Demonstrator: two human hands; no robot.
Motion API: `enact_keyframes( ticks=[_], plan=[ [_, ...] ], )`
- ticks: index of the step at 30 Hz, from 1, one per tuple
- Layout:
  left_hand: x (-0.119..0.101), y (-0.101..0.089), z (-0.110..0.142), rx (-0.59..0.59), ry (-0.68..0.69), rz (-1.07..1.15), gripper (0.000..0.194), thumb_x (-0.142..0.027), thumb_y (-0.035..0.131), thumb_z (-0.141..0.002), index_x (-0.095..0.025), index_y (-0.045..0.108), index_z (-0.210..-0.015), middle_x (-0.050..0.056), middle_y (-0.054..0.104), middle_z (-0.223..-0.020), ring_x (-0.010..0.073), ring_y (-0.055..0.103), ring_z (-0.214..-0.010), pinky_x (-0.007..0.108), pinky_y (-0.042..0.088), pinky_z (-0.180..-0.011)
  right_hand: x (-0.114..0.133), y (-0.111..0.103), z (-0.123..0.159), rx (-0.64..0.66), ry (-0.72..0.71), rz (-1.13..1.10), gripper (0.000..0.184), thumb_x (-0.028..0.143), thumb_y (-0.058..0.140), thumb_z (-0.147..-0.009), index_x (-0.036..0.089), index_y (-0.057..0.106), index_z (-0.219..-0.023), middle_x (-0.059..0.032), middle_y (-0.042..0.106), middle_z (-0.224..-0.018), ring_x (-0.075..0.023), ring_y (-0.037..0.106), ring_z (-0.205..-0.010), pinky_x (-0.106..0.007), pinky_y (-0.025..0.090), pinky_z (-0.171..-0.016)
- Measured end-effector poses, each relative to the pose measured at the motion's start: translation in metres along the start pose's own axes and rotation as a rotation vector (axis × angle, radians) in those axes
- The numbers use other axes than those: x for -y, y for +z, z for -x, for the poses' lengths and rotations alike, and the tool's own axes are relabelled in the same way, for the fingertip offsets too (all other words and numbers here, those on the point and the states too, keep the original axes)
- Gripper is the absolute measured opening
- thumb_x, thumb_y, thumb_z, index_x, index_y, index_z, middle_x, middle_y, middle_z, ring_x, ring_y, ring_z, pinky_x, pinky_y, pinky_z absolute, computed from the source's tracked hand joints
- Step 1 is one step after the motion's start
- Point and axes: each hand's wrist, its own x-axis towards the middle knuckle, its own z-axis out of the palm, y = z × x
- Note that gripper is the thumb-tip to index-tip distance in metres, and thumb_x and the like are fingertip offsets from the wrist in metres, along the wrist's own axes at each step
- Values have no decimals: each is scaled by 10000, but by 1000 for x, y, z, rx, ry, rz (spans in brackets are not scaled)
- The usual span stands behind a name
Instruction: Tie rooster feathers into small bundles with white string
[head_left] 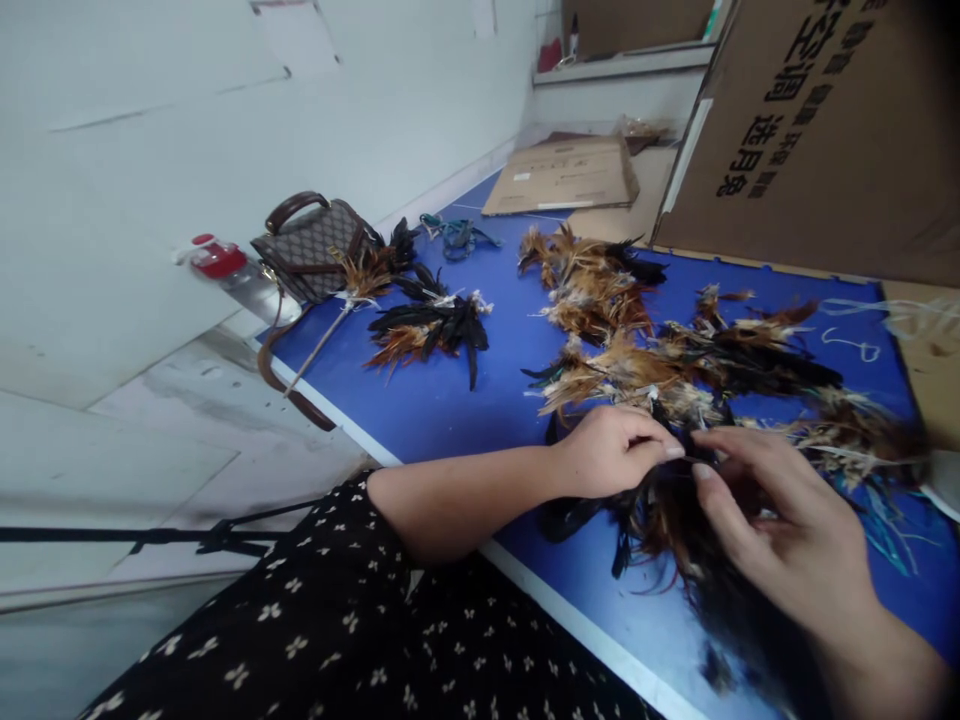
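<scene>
My left hand (611, 455) has its thumb and forefinger pressed together at the tips, pinching what looks like a thin strand (694, 459) that runs across towards my other hand. My right hand (799, 520) faces it from just beside, thumb and forefinger curved with a small gap between their tips; I cannot tell whether its fingers have hold of the strand's other end. Directly below my fingertips lie dark feathers (664, 525), near the front edge of the blue table (487, 420), and they blur into shadow under my right hand. Just beyond my hands, bunches of brown feathers (600, 290) spread over the tabletop, mixed with black ones, some with pale fluffy ends. Well apart from them, farther to my left, a smaller black bunch (446, 325) lies with some orange-brown in it. Near that, a stick (319, 345) with brown feathers at its tip leans by a patterned handbag (315, 245), and a bottle (240, 275) with a red lid stands beside the bag. Flat cardboard (562, 175) rests at the back, and a large printed carton (832, 150) rises on the right.
</scene>
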Motion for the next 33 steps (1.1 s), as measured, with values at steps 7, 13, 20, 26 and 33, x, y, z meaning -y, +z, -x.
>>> enact_keyframes(
  ticks=[7, 13, 20, 26, 33],
  plan=[
    [-11, -7, -6, -50, -277, 386, 325, -430, 1106, -842, -167, 956, -961, 95, 911, -976, 159, 786, -871, 284, 638, -834, -14, 4, 2, -11, -42, 119, 191, 315, 757, -1174, 258, 848, -1333, -62, 889, -1128, -213, 853, -898, -332, 689, -835],
    [-24, -7, -5, -44, -454, 581, 382, -438, 1104, -851, -134, 878, -896, 17, 822, -791, 42, 553, -559, 237, 431, -586, -10, -3, -6, -22, -109, 159, 89, 281, 749, -1175, 237, 800, -1115, -27, 833, -937, -168, 797, -741, -267, 639, -729],
    [-28, -11, -3, 56, -495, 649, 365, -379, 1065, -906, -139, 793, -875, 24, 830, -825, 35, 561, -540, 241, 412, -566, -6, -2, -5, -36, -103, 150, 54, 271, 764, -1158, 245, 794, -1122, -28, 834, -936, -177, 802, -733, -274, 626, -690],
    [-11, -11, -1, 126, -434, 616, 457, -433, 1139, -779, -124, 824, -898, 20, 776, -730, 58, 578, -583, 250, 396, -587, 4, -3, -6, -70, -78, 162, 84, 294, 758, -1162, 262, 789, -1090, -15, 824, -909, -175, 785, -698, -287, 597, -643],
    [-1, -7, -3, 176, -484, 628, 572, -438, 1217, -589, -133, 785, -808, 37, 779, -746, 65, 581, -605, 258, 398, -602, 9, -6, -6, -60, -21, 145, 91, 277, 768, -1142, 268, 805, -1059, -26, 847, -915, -184, 793, -698, -292, 609, -649]
  ],
)
